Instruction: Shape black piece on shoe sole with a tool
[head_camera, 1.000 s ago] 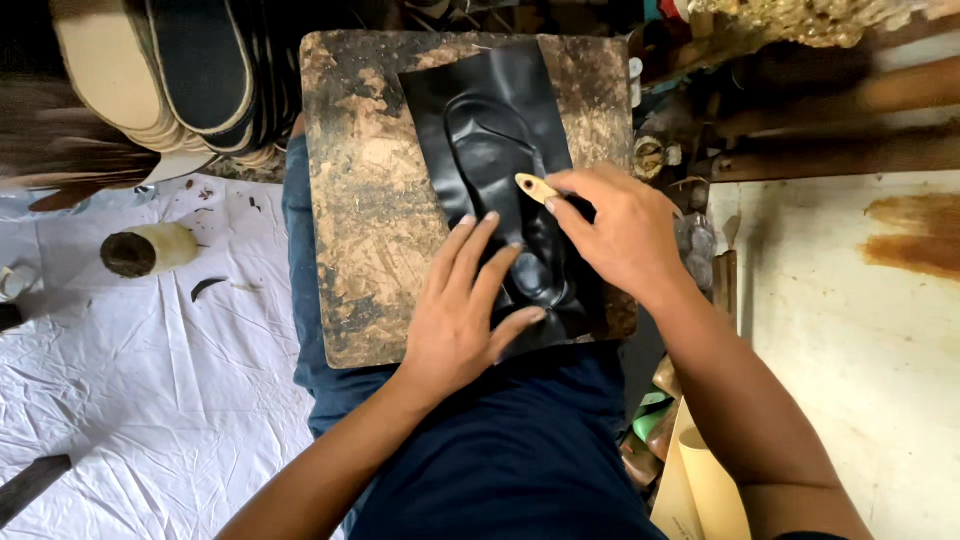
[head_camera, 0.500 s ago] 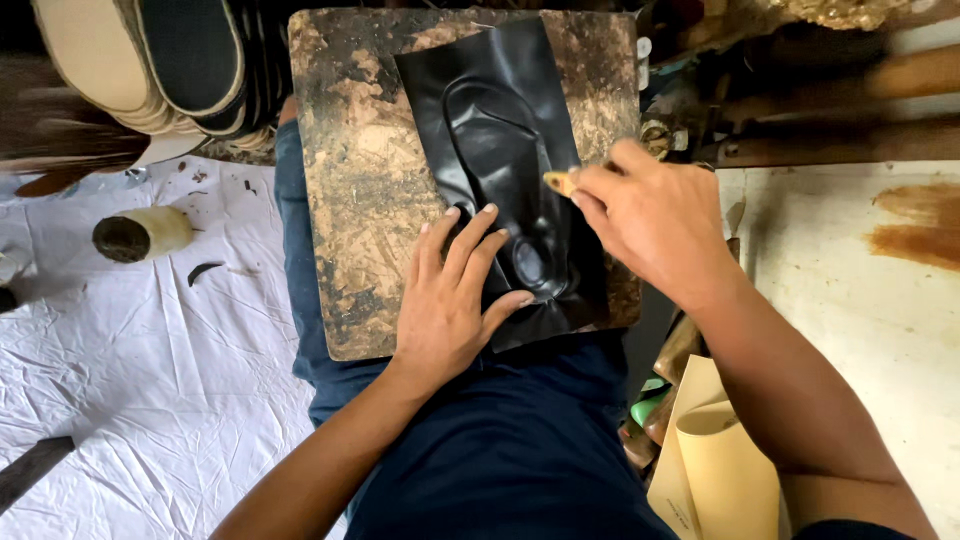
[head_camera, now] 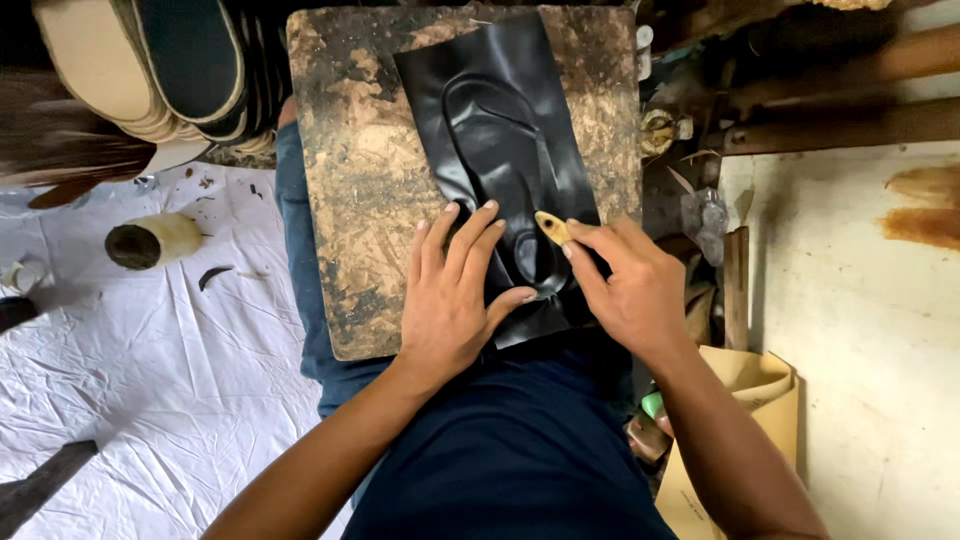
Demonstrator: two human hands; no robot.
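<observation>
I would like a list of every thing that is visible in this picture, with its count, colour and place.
black sheet: one, black, lying on the board, an embossed sole shape in it
board: one, worn brown, across the person's lap
small tool: one, yellowish handle, pinched in the right hand over the sheet
shoe soles: a stack, beige and black, top left
roll: one, pale yellow, on the white cloth
white cloth: one, white, on the left
paper envelope: one, tan, lower right
left hand: flat on the sheet
right hand: gripping the tool
</observation>
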